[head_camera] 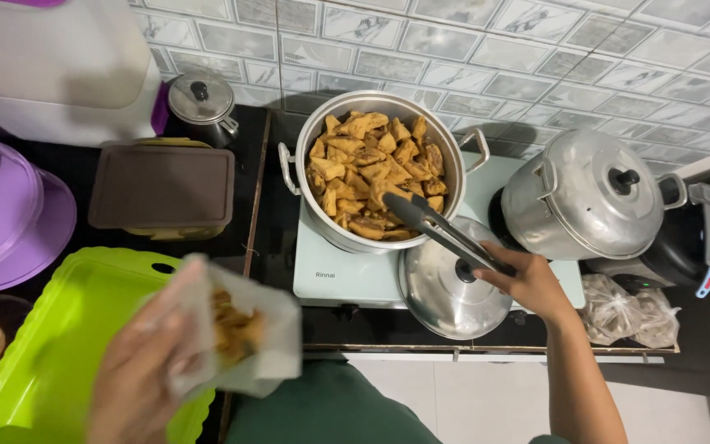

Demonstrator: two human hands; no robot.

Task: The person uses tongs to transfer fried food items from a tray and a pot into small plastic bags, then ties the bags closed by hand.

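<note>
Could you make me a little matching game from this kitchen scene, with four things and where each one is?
1 tongs
2 plastic bag
3 loose lid
4 green tray

a in the left hand
b in the right hand
c on the stove's front edge
d under the left hand

Pairs: 1-b, 2-a, 3-c, 4-d

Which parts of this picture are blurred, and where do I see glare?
Head view: the left hand and its clear bag of fried pieces are smeared by motion; the right hand, tongs and pot stay sharp; soft glare sits on the loose lid and the covered steamer.
</note>
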